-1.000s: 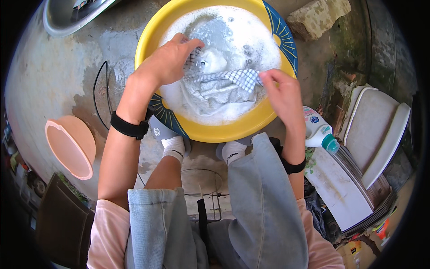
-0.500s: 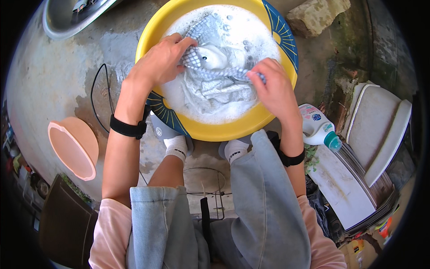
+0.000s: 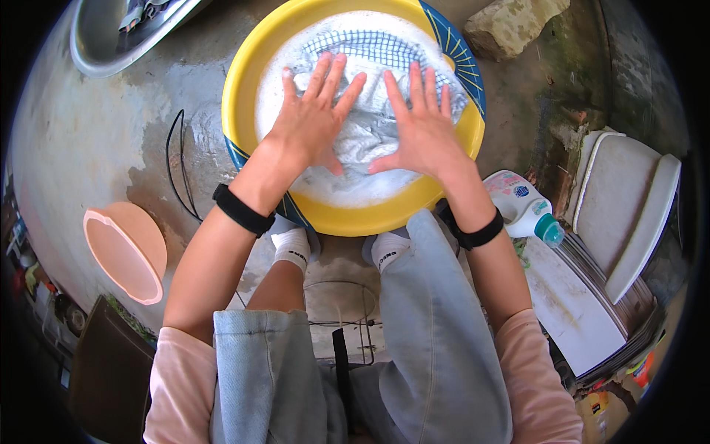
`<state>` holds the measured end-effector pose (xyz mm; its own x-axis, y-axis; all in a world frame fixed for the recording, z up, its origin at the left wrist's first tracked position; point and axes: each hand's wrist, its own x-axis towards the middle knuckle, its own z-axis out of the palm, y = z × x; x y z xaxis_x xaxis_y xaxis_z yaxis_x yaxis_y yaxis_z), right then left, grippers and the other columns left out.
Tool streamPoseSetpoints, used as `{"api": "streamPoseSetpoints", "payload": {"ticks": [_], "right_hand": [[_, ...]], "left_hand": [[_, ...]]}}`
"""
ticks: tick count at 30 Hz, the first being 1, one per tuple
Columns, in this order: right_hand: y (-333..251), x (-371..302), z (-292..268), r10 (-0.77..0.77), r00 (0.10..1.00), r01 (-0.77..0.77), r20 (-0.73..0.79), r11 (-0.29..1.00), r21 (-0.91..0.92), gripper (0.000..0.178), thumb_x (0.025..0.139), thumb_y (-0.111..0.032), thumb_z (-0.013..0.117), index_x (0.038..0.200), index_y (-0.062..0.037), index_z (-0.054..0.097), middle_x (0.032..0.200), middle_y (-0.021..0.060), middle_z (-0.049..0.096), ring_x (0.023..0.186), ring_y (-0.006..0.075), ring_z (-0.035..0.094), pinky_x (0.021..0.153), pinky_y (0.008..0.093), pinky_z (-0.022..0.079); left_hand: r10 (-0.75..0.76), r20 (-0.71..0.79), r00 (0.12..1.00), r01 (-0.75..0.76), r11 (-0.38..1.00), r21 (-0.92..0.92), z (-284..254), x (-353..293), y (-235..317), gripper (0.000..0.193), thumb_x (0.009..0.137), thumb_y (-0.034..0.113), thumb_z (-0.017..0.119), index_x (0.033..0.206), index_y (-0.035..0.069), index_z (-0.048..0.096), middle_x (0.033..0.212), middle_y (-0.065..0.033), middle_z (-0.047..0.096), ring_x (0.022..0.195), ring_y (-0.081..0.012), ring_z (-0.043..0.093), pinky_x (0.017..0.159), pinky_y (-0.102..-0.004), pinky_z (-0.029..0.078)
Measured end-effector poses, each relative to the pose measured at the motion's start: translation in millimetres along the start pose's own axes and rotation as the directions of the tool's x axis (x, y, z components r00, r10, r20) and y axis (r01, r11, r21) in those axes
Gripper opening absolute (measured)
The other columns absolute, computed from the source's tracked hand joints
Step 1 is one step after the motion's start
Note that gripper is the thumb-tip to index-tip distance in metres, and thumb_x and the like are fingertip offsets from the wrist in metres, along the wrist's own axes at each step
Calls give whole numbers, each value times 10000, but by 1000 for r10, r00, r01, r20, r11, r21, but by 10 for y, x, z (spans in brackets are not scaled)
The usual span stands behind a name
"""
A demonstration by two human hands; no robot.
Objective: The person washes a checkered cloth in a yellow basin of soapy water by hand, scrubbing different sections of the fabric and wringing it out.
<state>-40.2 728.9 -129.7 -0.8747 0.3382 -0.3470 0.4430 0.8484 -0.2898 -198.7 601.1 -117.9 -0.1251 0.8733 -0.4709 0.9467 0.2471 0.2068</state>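
In front of me stands a round yellow basin (image 3: 325, 215) with blue patterned patches, holding white suds. Wet pale cloth (image 3: 367, 127) lies bunched in its middle. A blue-and-white checked part (image 3: 370, 46) of the laundry is spread along the far side. Fingers spread, my left hand (image 3: 310, 118) is over the left part of the cloth. My right hand (image 3: 424, 133) is spread in the same way over the right part. Neither hand grips anything; whether the palms press on the cloth I cannot tell.
A white detergent bottle (image 3: 521, 206) with a green cap lies at the right, beside a white board (image 3: 569, 311). A stone (image 3: 514, 26) sits beyond the basin. At the left are a pink basin (image 3: 126, 251), a black cable loop (image 3: 174, 163) and a metal basin (image 3: 85, 44).
Both hands have let go of the checked cloth and opened, fingers spread. They moved closer together over the basin. The checked part now lies spread out at the far side.
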Motion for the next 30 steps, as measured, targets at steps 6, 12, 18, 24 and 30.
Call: {"api": "streamPoseSetpoints", "payload": {"ticks": [6,12,18,24,30], "right_hand": [[-234,177,120,129,982,-117,135,989,-92,1452,444,-502,937,1572,-158,90,1567,311,114,1416,512,204,1104,702,116],[-260,549,156,190,694,-103,694,981,-165,798,626,-354,848,1334,-99,581,1341,232,561,1231,403,544,1054,671,296],[-14,586,726,203,718,-140,666,979,-148,341,831,-193,578,1129,-98,713,1188,131,680,1123,305,638,945,398,503],[-75,518,666,219,827,-140,519,972,-188,309,893,-141,525,1123,-85,723,1217,137,669,1132,311,634,920,427,507],[-100,447,288,268,882,-363,389,912,193,522,788,-335,695,1149,41,660,1146,285,649,1095,407,622,983,435,466]], "left_hand": [[-92,218,972,76,994,81,165,197,-44,1470,425,522,935,1578,168,95,1615,-193,145,1466,-345,249,1050,-580,369],[-82,452,888,14,988,151,288,430,-136,1231,471,549,907,1483,127,346,1469,-185,427,1340,-321,458,1034,-459,424],[-33,525,851,-12,996,83,512,519,-199,382,843,342,655,1111,77,716,1161,-123,692,1143,-269,626,948,-371,490],[-68,308,949,61,998,30,463,567,-290,299,929,159,475,1099,138,721,1157,-87,692,1108,-266,639,911,-394,502],[160,-217,963,-129,980,151,260,589,-382,328,882,106,529,1163,189,676,1170,-82,662,1168,-278,582,1009,-441,428]]}}
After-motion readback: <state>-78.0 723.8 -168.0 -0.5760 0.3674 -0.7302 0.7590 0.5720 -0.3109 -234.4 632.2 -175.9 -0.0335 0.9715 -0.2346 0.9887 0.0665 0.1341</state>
